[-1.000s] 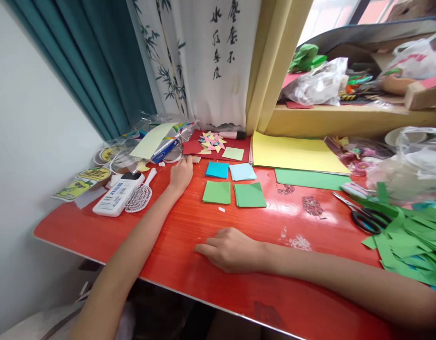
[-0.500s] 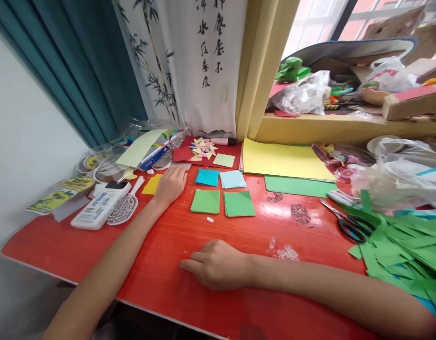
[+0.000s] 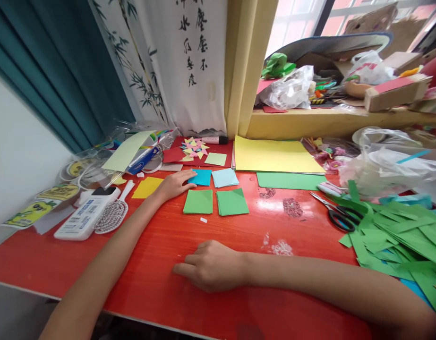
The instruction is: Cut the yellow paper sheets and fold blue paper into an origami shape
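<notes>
Blue paper squares (image 3: 202,178) lie right at the left hand (image 3: 175,184), whose outstretched fingers overlap the stack's near-left edge; I cannot tell from here whether they pinch it. The right hand (image 3: 211,267) rests loosely curled on the desk (image 3: 150,264), well apart from the left; its underside is hidden, so I can't say if it holds anything. I'd judge the step in hand as placing or squaring the blue stack, and the next move as calling for a light touch, since loose paper may slide. Just past the blue are light blue squares (image 3: 225,178); green squares (image 3: 198,202) sit between the two hands, and a yellow square (image 3: 147,188) by the left wrist. Farther out, I have scissors (image 3: 343,221) beyond the right forearm.
</notes>
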Demonstrator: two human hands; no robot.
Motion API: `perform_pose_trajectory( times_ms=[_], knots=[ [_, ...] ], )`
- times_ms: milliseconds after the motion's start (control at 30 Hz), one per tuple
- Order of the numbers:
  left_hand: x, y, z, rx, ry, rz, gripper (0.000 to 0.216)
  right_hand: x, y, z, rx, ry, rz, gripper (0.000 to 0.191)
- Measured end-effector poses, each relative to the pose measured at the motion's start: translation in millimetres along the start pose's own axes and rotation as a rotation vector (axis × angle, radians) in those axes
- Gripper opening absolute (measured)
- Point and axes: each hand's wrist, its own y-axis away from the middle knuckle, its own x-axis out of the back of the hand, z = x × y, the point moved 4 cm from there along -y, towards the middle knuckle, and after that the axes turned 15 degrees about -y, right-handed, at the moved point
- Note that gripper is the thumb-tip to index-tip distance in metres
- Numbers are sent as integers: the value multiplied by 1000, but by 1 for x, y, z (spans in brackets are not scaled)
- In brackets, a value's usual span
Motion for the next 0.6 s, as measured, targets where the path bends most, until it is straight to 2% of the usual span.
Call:
perform_pose_trajectory(
  times_ms=[400, 600],
  knots=[
    [-2, 1, -1, 53, 36, -41, 48, 2, 0, -1, 18, -3, 1, 26],
    [0, 1, 0, 84, -33, -46, 40, 2, 0, 0, 6, -13, -9, 26]
  ],
)
